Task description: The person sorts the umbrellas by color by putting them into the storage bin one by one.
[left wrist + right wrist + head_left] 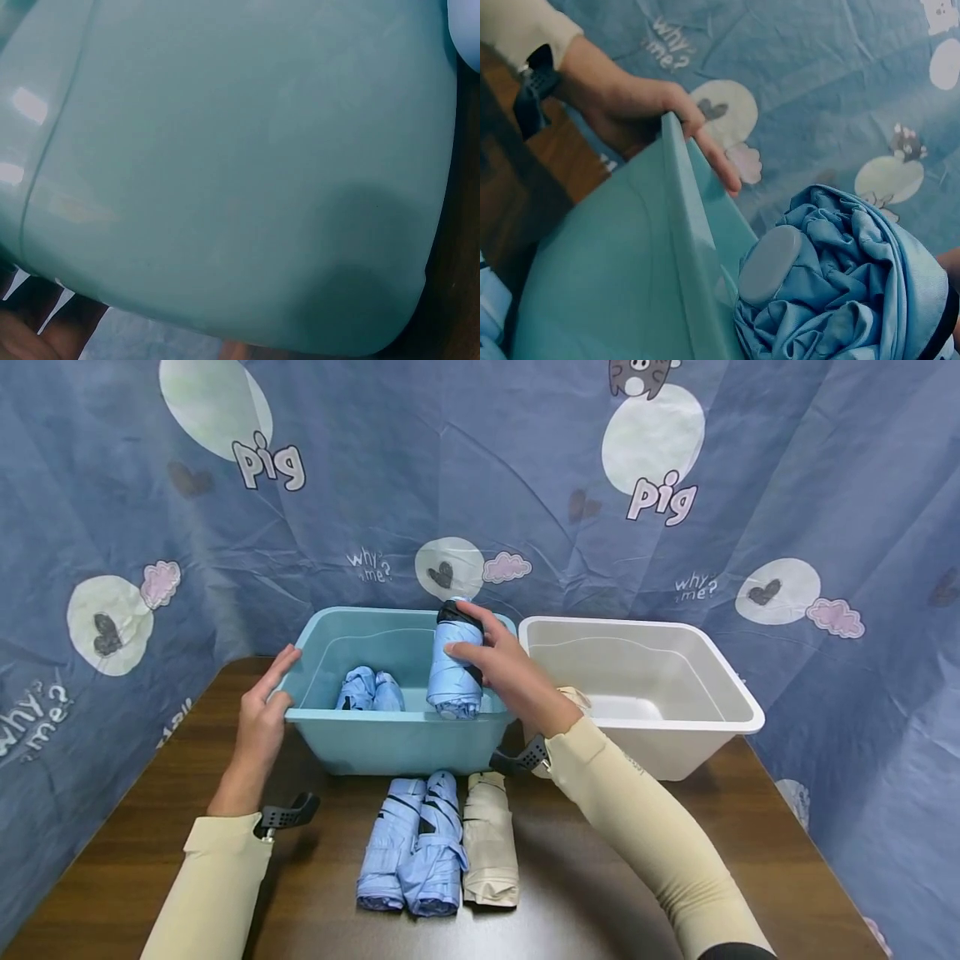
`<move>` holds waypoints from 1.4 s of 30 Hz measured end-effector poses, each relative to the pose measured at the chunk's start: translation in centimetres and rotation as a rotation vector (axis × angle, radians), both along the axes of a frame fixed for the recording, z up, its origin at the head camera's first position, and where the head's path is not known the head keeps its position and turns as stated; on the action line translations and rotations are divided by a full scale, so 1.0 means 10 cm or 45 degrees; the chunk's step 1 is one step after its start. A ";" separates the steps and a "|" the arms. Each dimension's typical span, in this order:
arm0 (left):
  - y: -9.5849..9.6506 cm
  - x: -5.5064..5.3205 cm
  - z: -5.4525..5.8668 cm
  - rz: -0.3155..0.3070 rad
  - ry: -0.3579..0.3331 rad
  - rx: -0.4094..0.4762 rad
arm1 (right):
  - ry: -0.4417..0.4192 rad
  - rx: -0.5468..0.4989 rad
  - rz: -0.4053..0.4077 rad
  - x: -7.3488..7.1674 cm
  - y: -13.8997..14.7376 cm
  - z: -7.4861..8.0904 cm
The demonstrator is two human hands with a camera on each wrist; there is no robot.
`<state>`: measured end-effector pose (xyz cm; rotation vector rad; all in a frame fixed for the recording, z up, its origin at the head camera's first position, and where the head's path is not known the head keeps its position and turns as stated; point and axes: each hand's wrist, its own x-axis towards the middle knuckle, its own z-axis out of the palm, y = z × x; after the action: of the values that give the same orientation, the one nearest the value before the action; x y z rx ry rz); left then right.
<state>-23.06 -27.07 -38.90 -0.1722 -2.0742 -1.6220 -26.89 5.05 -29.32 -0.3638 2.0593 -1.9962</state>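
Cream sleeves [652, 827], one pair, on both forearms in front of the teal tub [397, 743], which serves as landmark for all entries.

Wrist mounts [288, 812], black, two: one per wrist, before the tub.

Right hand [510, 667]: above the tub's right part; thumb and fingers closed around the held blue roll, spread only to its thickness.

Held blue roll [453, 668], one: fabric, black band at its upper end, slightly tilted, over the right part of the tub; lower end overlaps the tub's front rim in the head view, contact uncertain. Right wrist view shows gathered folds and a pale oval cap.

Left hand [262, 714]: at the tub's left end, gripping its rim, fingers bent over the edge.

Inner blue rolls [356, 687], two: within the tub, left half, side by side, partly hidden by its front wall.

Outer blue rolls [435, 860], two: on the table [112, 860], before the tub, lying together, black trim.

Beige roll [490, 843], one: before the tub, just right of that pair.

White tub [675, 752], one: right of the teal tub; beige fabric [573, 696] inside, partly hidden by the right arm.

Printed blue cloth [480, 468]: behind the tub, lettered "pig" and "why me?".
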 end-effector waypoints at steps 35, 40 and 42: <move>0.02 -0.02 0.01 0.014 -0.007 -0.060 | 0.004 0.497 -0.127 -0.39 -0.78 -0.33; 0.00 0.00 0.01 0.022 -0.018 -0.051 | 0.010 0.626 -0.146 -0.40 -0.80 -0.35; -0.01 0.01 0.00 0.022 -0.022 -0.054 | 0.004 0.675 -0.147 -0.40 -0.80 -0.35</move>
<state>-23.00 -27.17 -38.85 -0.1544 -2.1183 -1.5755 -30.93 -2.96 -32.84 -0.1415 2.5458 -1.4137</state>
